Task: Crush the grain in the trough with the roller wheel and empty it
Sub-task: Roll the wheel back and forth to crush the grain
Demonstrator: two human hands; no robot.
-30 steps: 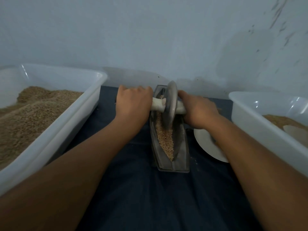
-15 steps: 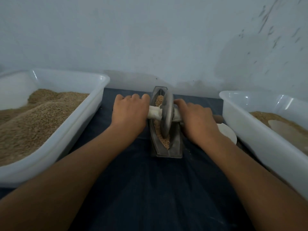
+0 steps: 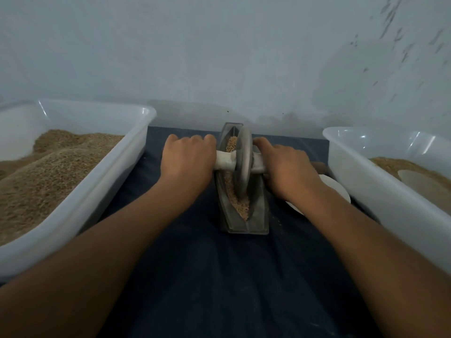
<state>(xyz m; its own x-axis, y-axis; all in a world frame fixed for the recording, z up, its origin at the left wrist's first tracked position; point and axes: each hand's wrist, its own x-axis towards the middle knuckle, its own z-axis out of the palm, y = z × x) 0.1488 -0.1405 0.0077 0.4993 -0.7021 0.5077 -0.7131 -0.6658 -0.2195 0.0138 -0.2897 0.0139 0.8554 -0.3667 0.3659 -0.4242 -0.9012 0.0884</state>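
A narrow grey metal trough [image 3: 258,215] lies lengthwise on the dark blue cloth, with brown grain [image 3: 240,206] along its groove. A grey roller wheel [image 3: 242,162] stands upright in the groove, about the middle of the trough. A pale axle handle [image 3: 225,162] runs through the wheel. My left hand [image 3: 188,159] grips the handle on the left of the wheel. My right hand [image 3: 283,164] grips it on the right. The right end of the handle is hidden under my hand.
A white tub [image 3: 97,172] heaped with brown grain stands at the left. A second white tub [image 3: 361,172] at the right holds grain and a pale scoop [image 3: 412,176]. A white plate [image 3: 336,189] lies between trough and right tub. A pale wall rises behind.
The wheel has rolled back from the trough's far end toward its middle, both hands moving with it. The camera has drifted, so the trough looks shorter and farther off.
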